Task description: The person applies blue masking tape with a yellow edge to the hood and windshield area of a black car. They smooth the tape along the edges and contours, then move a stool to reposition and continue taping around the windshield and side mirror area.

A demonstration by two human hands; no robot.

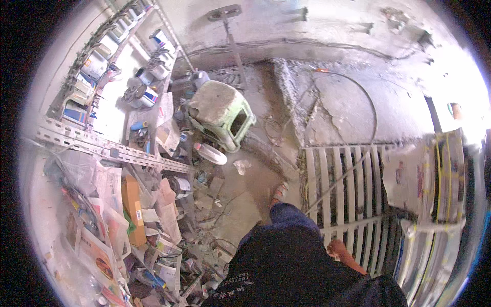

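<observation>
My right hand (336,250) hangs low beside my dark shirt (284,264), above a slatted floor grate (337,184). Its fingers look curled, and a small pale spot shows at them; whether it holds anything is unclear. My left hand is out of view. One sandalled foot (280,192) is forward on the dusty floor (245,192). Ahead stands a dirty pale-green plastic stool (220,105). A white plastic bottle with a reddish cap (210,154) lies on its side near the stool, and a crumpled scrap (242,166) lies close by.
At left, a perforated metal shelf frame (115,151) carries paint-stained cans (145,96), newspapers and a cardboard box (133,211). Litter covers the floor beneath. A hose or cable (374,111) crosses the concrete slab (353,103) and grate. Strapped bundles (441,176) are stacked at right.
</observation>
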